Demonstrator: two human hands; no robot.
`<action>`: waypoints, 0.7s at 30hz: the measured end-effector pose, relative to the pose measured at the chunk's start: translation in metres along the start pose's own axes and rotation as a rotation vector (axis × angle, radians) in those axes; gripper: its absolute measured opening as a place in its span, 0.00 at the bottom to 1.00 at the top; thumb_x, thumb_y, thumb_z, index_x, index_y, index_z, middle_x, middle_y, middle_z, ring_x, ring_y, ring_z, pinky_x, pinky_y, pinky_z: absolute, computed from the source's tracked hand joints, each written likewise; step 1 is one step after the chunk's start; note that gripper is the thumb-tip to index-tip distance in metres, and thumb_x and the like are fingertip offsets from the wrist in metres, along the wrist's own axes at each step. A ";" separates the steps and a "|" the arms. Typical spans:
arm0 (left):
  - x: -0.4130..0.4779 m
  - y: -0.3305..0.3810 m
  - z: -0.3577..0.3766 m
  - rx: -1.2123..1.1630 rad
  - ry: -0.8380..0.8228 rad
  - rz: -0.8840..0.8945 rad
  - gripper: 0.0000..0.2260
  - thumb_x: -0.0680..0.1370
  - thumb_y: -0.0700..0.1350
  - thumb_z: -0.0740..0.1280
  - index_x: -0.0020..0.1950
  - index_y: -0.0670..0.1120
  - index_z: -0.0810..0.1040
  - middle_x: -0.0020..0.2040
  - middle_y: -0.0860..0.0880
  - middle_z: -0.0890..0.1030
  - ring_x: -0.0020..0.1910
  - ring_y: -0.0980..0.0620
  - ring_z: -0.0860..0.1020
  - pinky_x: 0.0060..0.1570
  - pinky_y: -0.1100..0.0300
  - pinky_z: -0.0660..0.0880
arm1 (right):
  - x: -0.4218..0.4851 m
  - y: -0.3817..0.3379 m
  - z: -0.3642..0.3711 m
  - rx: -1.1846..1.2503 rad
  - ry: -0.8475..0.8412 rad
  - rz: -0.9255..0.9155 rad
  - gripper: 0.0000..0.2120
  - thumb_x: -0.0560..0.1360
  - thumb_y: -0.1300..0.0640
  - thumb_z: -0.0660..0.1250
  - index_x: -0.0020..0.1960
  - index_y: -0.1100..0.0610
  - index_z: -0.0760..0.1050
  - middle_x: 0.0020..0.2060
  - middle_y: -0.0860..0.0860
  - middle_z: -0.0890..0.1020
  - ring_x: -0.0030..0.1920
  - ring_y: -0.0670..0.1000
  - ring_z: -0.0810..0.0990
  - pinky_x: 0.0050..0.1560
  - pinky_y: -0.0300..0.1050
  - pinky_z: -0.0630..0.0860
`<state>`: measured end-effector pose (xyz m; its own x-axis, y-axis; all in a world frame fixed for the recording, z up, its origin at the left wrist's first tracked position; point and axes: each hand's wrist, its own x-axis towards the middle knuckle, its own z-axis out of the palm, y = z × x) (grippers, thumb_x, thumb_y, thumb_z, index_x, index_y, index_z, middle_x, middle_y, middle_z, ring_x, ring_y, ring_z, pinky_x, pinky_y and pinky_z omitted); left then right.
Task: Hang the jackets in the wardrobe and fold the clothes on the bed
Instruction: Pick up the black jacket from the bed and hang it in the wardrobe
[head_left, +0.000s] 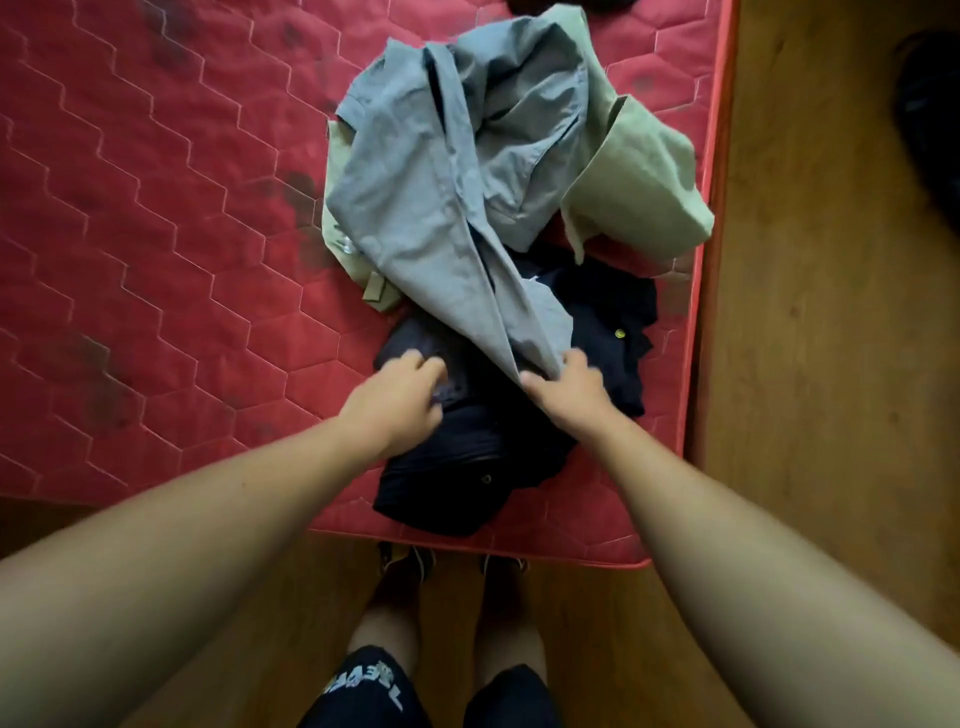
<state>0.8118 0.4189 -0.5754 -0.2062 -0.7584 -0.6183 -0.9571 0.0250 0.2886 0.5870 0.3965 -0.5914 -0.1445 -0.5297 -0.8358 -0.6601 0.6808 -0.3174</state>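
While nothing looks folded yet, clothes lie heaped on the bed (156, 208) toward 1 o'clock | right hand (569, 387) pinches grey shirt (441, 197) hem, centre | left hand (395, 410) at 9 o'clock of it, fingers curled on navy garment (457, 467), grip unclear | folding and hanging seemingly all remain

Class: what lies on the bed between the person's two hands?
In the head view, a dark navy garment lies between the left hand and the right hand, which pinches the grey shirt by its corner.
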 end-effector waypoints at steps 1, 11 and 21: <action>-0.002 -0.001 0.012 -0.013 -0.071 -0.027 0.17 0.77 0.49 0.66 0.64 0.47 0.71 0.59 0.43 0.71 0.60 0.39 0.74 0.56 0.44 0.75 | 0.000 0.011 0.007 0.191 -0.040 0.092 0.38 0.74 0.40 0.72 0.76 0.56 0.61 0.69 0.58 0.72 0.65 0.62 0.75 0.62 0.58 0.77; 0.011 0.000 0.048 0.005 -0.280 -0.184 0.31 0.76 0.54 0.70 0.77 0.58 0.62 0.81 0.40 0.45 0.80 0.39 0.48 0.72 0.37 0.63 | 0.020 -0.032 -0.009 0.873 -0.112 0.127 0.08 0.76 0.66 0.64 0.53 0.56 0.75 0.48 0.56 0.80 0.44 0.53 0.80 0.33 0.46 0.80; -0.005 0.005 0.041 -0.169 -0.144 0.053 0.12 0.70 0.51 0.69 0.50 0.49 0.77 0.51 0.48 0.76 0.51 0.44 0.79 0.48 0.51 0.76 | -0.002 -0.028 0.008 0.524 -0.141 -0.203 0.35 0.70 0.43 0.79 0.72 0.50 0.70 0.63 0.44 0.80 0.62 0.45 0.79 0.67 0.45 0.74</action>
<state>0.7995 0.4492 -0.6012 -0.2939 -0.6575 -0.6938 -0.8991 -0.0561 0.4341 0.6115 0.3827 -0.5840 0.0703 -0.6277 -0.7753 -0.2057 0.7514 -0.6270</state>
